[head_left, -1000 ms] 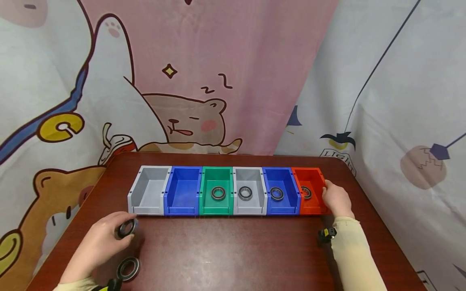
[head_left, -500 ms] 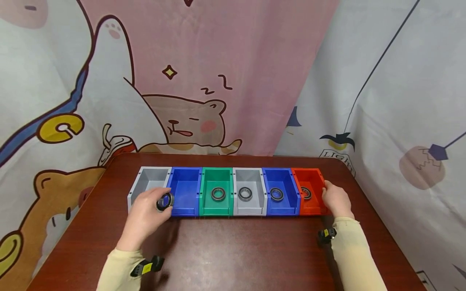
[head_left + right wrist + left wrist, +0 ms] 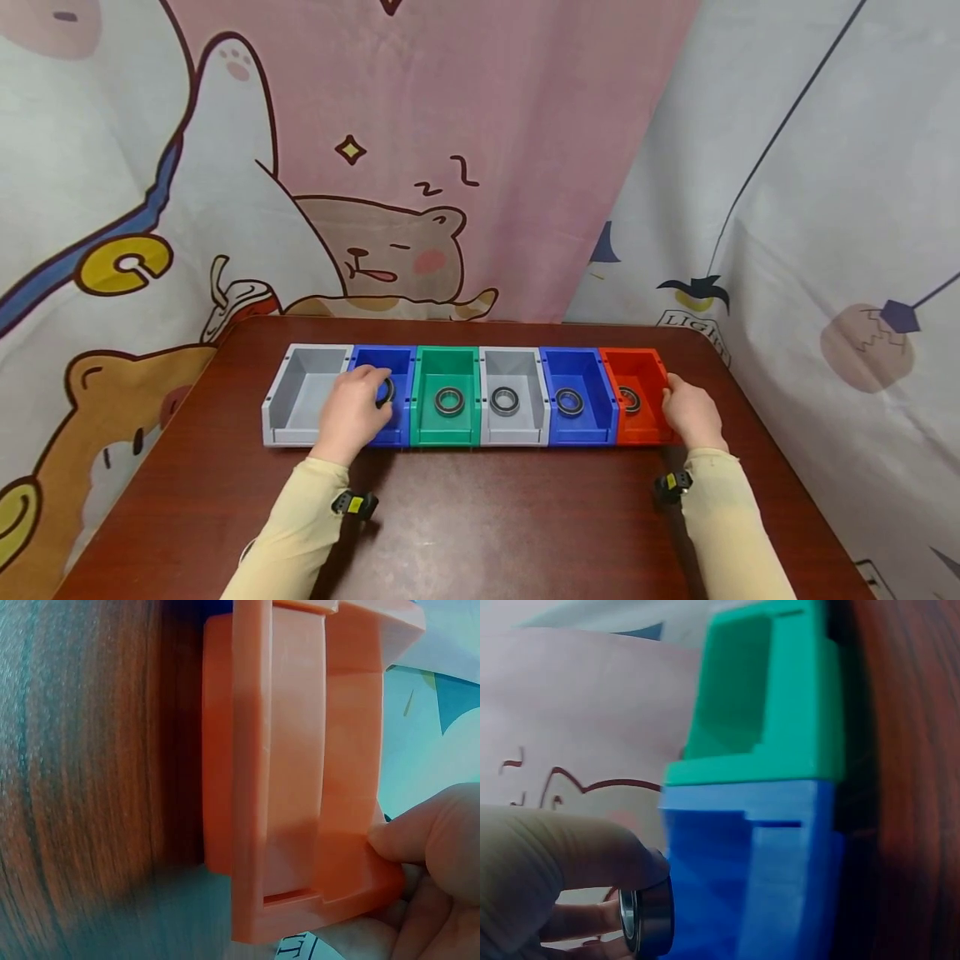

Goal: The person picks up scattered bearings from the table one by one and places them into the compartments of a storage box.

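My left hand (image 3: 351, 415) pinches a ball bearing (image 3: 652, 921) between thumb and fingers, over the left blue bin (image 3: 392, 435). In the left wrist view the bearing is held on edge, right at the bin's opening. My right hand (image 3: 692, 414) grips the right side wall of the red bin (image 3: 251, 772), with the thumb on the inner side. A bearing (image 3: 628, 400) lies in the red bin. More bearings lie flat in the right blue bin (image 3: 577, 435), the right grey bin (image 3: 513, 435) and the green bin (image 3: 446, 435), one in each.
The bins stand side by side in a row on the brown table (image 3: 487, 517), the left grey bin (image 3: 303, 435) at the end. Beside my left sleeve (image 3: 288, 529) shows a thin edge of another bearing, mostly hidden. A printed curtain (image 3: 525, 167) hangs behind the table.
My left hand has carried the bearing from the table's left side, past the left grey bin, to the left blue bin. My right hand has stayed on the red bin.
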The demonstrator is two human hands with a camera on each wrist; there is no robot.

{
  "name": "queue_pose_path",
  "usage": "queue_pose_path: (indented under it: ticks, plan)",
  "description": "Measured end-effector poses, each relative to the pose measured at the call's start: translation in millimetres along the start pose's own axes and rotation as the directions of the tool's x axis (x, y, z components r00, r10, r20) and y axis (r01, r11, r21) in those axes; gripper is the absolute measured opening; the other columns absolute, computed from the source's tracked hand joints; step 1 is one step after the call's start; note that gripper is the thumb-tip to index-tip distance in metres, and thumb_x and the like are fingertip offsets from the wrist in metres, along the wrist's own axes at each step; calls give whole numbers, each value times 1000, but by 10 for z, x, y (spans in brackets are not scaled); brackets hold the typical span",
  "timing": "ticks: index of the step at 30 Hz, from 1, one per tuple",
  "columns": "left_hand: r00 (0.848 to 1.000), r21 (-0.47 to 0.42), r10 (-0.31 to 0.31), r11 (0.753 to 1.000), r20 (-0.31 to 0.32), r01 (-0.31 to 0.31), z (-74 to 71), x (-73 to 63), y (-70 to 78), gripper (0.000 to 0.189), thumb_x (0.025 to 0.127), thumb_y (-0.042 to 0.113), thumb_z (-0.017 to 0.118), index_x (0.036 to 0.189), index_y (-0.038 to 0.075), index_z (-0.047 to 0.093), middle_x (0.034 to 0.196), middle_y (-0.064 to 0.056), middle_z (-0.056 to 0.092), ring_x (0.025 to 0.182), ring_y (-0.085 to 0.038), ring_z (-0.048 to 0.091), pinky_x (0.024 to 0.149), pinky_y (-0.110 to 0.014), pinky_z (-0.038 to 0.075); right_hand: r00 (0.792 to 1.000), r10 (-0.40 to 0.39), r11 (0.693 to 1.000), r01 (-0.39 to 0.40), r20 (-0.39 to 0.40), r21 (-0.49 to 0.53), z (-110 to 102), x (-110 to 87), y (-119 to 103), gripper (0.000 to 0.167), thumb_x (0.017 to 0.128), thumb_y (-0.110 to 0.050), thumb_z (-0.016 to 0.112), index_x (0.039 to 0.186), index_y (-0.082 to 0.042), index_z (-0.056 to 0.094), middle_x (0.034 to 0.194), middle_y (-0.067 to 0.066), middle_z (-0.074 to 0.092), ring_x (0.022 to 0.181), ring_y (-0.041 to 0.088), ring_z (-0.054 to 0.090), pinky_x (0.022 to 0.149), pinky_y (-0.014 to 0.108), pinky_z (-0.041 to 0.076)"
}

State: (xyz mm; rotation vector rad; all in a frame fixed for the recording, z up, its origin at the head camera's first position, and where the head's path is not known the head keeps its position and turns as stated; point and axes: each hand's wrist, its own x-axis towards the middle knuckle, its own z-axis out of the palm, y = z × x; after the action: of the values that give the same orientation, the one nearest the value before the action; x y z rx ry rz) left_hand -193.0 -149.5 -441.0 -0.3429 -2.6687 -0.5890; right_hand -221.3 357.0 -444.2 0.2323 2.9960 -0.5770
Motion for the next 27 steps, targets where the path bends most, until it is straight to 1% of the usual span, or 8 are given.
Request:
queue_pose_path:
  ticks: [5, 8, 10, 12, 15, 20, 27]
  plan:
    - [999, 52, 3, 999, 34, -5, 135, 75, -4, 41, 74, 2, 77, 114, -5, 70, 107, -23, 66, 98, -45, 59, 87, -54, 49, 1000, -8, 1000, 8, -7, -22, -12, -4, -3, 45, 102, -11, 44, 141, 11, 38, 124, 39, 52, 95, 47, 56, 84, 60, 46]
    - [998, 85, 8, 996, 64, -13, 219, 121, -10, 39, 72, -1, 75, 110, -3, 71, 102, -22, 66, 95, -45, 59, 85, -53, 49, 1000, -10, 999, 10, -10, -37, -21, -13, -12, 45, 102, -10, 43, 140, 13, 38, 126, 40, 51, 100, 50, 56, 86, 62, 46]
    - [996, 104, -5, 995, 94, -5, 279, 141, -19, 36, 71, -3, 75, 107, -2, 72, 99, -21, 66, 91, -44, 59, 82, -54, 49, 1000, -11, 999, 11, -10, -44, -23, -17, -18, 45, 102, -10, 44, 140, 13, 38, 125, 40, 51, 100, 50, 57, 87, 62, 46]
    - [992, 128, -31, 992, 123, 16, 338, 151, -32, 33, 72, -3, 75, 104, -1, 72, 95, -21, 66, 89, -44, 59, 78, -54, 51, 1000, -7, 999, 7, -7, -41, -24, -21, -25, 46, 102, -10, 44, 140, 14, 37, 126, 40, 50, 101, 50, 56, 88, 61, 45]
    - [984, 155, -71, 987, 160, 46, 409, 148, -59, 28, 72, -4, 74, 99, -1, 72, 92, -21, 65, 86, -43, 59, 72, -55, 53, 1000, -3, 999, 3, -3, -32, -19, -21, -33, 47, 102, -10, 45, 141, 14, 36, 126, 40, 51, 99, 48, 56, 88, 61, 46]
    - [979, 171, -97, 983, 180, 66, 484, 140, -109, 23, 71, -4, 72, 93, 0, 70, 91, -22, 65, 85, -44, 58, 69, -55, 53, 1000, 3, 1000, -3, -3, -27, -26, -20, -42, 48, 102, -11, 45, 142, 13, 36, 127, 40, 50, 98, 47, 56, 88, 61, 45]
    - [977, 168, -93, 984, 194, 60, 534, 140, -145, 21, 70, -5, 69, 90, 1, 70, 93, -22, 66, 84, -44, 58, 70, -55, 52, 1000, 13, 1000, -13, 4, -20, -23, -12, -38, 48, 102, -12, 45, 142, 12, 36, 126, 39, 51, 96, 46, 55, 87, 61, 46]
